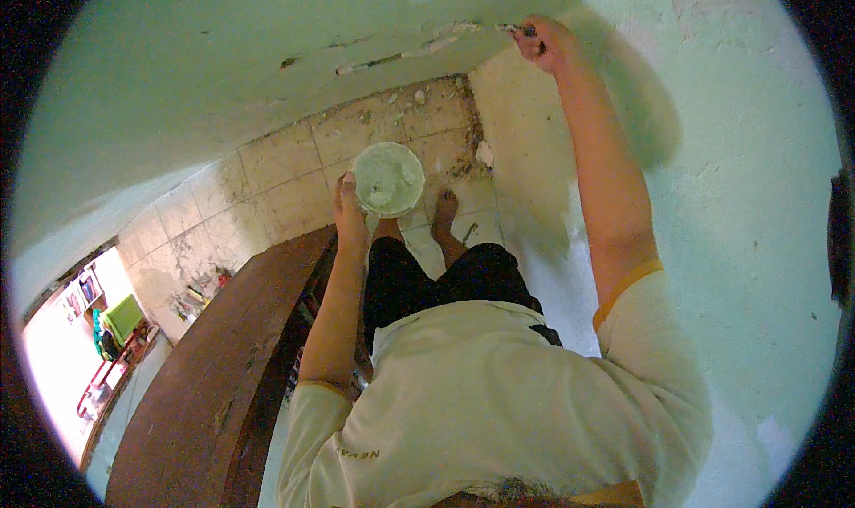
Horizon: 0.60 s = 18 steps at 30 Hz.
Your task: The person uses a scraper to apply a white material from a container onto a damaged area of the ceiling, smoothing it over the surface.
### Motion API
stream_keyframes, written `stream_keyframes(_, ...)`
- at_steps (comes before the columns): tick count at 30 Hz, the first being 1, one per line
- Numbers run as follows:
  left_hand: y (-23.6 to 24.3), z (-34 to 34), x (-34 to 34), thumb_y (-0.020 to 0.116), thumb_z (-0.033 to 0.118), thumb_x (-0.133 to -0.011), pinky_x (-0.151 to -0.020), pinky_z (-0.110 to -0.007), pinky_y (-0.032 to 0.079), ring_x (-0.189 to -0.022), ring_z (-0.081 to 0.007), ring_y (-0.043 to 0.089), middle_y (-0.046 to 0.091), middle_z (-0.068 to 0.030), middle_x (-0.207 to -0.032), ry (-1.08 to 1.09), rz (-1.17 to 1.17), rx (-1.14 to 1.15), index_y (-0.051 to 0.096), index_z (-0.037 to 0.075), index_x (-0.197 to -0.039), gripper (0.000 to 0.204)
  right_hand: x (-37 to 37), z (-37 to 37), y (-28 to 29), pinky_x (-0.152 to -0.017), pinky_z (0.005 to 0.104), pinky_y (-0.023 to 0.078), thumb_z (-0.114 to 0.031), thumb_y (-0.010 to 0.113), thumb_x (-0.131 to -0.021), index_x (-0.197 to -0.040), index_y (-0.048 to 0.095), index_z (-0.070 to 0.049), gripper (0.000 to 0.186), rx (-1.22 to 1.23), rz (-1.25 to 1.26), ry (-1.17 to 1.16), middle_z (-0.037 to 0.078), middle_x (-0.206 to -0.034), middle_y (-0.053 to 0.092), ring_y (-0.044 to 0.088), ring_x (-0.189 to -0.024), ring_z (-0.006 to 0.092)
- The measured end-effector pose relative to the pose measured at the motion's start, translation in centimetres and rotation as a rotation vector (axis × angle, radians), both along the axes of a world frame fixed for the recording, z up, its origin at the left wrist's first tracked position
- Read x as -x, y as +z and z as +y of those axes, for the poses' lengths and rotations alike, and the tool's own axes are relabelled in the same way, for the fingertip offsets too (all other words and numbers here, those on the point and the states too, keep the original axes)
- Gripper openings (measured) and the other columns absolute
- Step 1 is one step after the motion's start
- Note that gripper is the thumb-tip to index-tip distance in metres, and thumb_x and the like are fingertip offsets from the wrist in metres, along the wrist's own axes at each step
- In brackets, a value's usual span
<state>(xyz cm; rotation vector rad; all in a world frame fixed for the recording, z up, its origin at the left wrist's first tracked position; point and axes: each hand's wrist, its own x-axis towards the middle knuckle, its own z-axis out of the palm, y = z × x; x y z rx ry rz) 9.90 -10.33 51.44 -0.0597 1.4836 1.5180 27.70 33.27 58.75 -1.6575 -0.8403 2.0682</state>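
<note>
My left hand (350,199) grips the left rim of a round pale tub (419,187), thumb over the edge. Inside lies a whitish, plaster-like paste (381,186), smeared up the walls. Up and to the right, my right hand (543,45) is closed round a small dark-handled tool (529,31), mostly hidden by the fingers. Its thin tip meets the right end of a long, ragged crack (392,61) in the green wall (223,72), close to the corner. Along the crack, some parts look whitish and others dark and open.
A brown wooden piece of furniture (205,365) stands close on my left. The tiled floor (280,161) carries rubble and dirt along the wall. The right-hand wall (730,205) runs beside my right arm. Far left, a bright opening shows a green basket-like thing (123,319).
</note>
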Motion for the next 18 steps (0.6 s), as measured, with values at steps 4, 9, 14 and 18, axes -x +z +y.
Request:
stream_keyframes(4,-0.9,-0.5,0.0,0.051,0.053,-0.096,-0.098,-0.038,0.045,-0.117,-0.0224,0.054,0.057,-0.0084,-0.125,0.027,-0.035,-0.018,0.051,0.006,-0.132,0.060,3.0,0.9,2.6,-0.036,0.0222,0.026,-0.015,0.049,-0.091,-0.090,0.054,0.004,0.020,-0.085,0.012,-0.013,0.004,-0.064,0.051,0.035,-0.042,0.0082)
stream_keyframes(9,-0.3,-0.1,-0.2,0.051,0.053,-0.096,-0.097,-0.036,0.045,-0.116,-0.0218,0.055,0.058,-0.0087,-0.124,0.004,-0.017,-0.053,0.053,0.005,-0.130,0.059,0.0,-3.5,7.5,-0.037,0.0219,0.026,-0.016,0.051,-0.091,-0.088,0.054,0.002,0.019,-0.076,-0.049,0.024,0.002,-0.065,0.051,0.034,-0.042,0.0081)
stream_keyframes(14,0.5,0.6,-0.4,0.052,0.052,-0.096,-0.095,-0.035,0.045,-0.114,-0.0215,0.055,0.059,-0.0084,-0.123,-0.006,-0.010,-0.053,0.054,0.004,-0.128,0.058,-2.0,-4.6,2.9,-0.036,0.0236,0.026,-0.015,0.049,-0.092,-0.085,0.052,0.000,0.016,-0.035,0.051,0.126,0.005,-0.065,0.052,0.034,-0.043,0.0088)
stream_keyframes(18,1.0,0.8,-0.5,0.052,0.052,-0.096,-0.095,-0.035,0.045,-0.113,-0.0213,0.056,0.059,-0.0082,-0.122,-0.004,-0.020,-0.044,0.054,0.005,-0.128,0.057,1.6,-5.5,1.1,-0.036,0.0248,0.027,-0.014,0.048,-0.091,-0.086,0.050,-0.001,0.015,-0.173,0.050,0.049,0.007,-0.066,0.053,0.035,-0.044,0.0090)
